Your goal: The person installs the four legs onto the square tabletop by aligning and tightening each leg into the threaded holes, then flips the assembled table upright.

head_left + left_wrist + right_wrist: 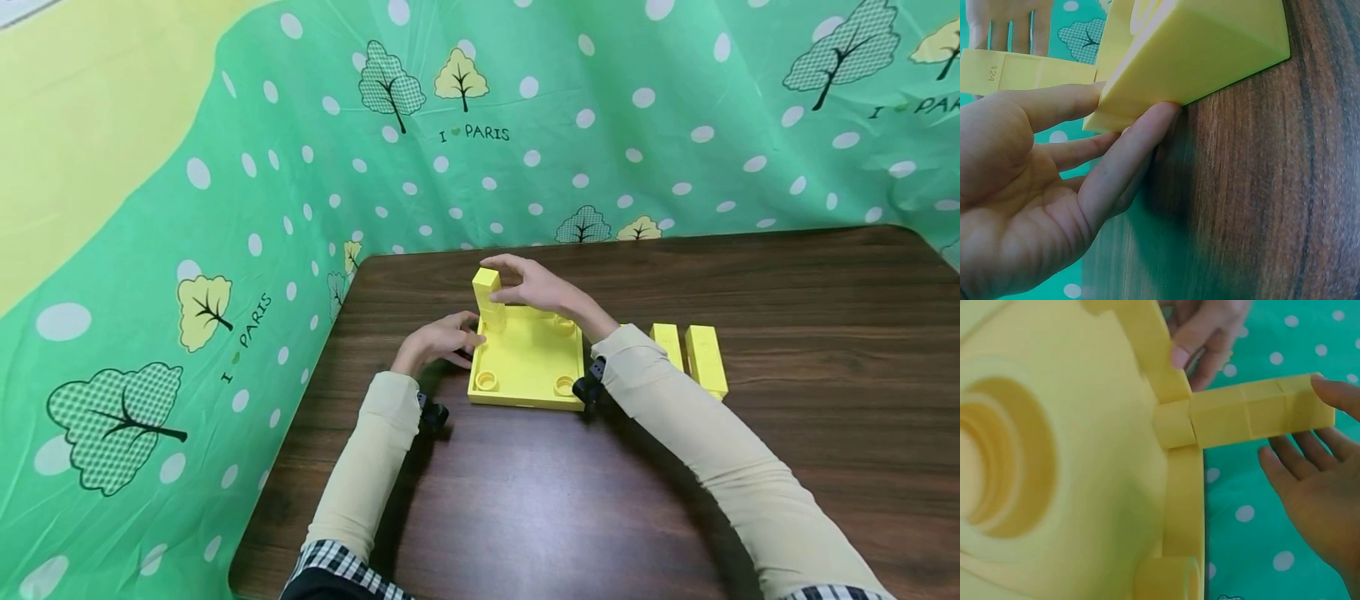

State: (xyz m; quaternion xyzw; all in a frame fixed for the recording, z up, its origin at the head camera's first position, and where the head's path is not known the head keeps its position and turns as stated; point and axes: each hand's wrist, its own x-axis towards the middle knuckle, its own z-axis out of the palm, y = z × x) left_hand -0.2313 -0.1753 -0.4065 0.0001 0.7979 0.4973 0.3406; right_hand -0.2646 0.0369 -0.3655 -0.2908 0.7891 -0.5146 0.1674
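A square yellow tray-like base (528, 354) with raised edges and round corner sockets lies on the table. At its far left corner stands a yellow square post (487, 292), upright, its lower end at the corner. My right hand (536, 286) holds the post near its top, thumb on one side and fingers behind it; the thumb tip (1321, 380) shows at the post's upper end. My left hand (442, 340) pinches the base's left edge, thumb (1066, 106) against the rim and a finger (1138, 150) at its underside. The number 121 is marked on the post.
To the right of the base, two yellow bars (666, 343) (705, 360) lie side by side on the dark wooden table (517, 500), partly behind my right sleeve. A green dotted cloth (525, 158) hangs behind and along the left of the table.
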